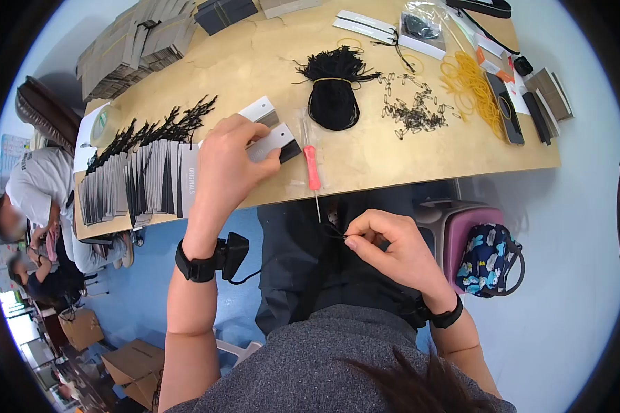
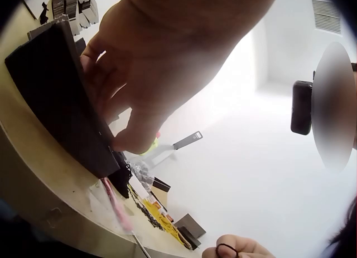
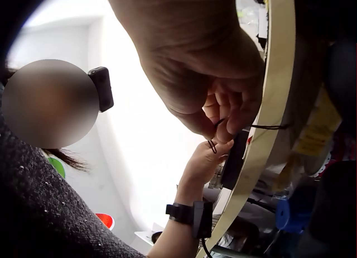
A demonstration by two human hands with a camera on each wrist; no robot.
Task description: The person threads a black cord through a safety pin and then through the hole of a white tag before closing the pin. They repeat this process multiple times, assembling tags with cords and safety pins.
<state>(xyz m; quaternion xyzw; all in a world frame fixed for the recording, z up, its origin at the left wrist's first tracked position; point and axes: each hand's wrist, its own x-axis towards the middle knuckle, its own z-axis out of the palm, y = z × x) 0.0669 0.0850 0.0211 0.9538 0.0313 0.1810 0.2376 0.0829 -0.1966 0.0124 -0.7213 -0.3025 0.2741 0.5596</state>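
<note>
My left hand has its thumb and fingers curled at the edges of a grey-and-black card on the table; the palm hides part of it. Dark stacked cards fill the near side of the left wrist view under those fingers. Off the table's front edge, my right hand pinches a thin black cord between thumb and forefinger, a small loop showing. Between the hands lies a red-handled tool, its thin metal shaft jutting past the edge.
Rows of cards with black cords stand on the left. A banded black cord bundle, scattered small pins, yellow bands and a phone lie behind and right. Grey stacks fill the back left.
</note>
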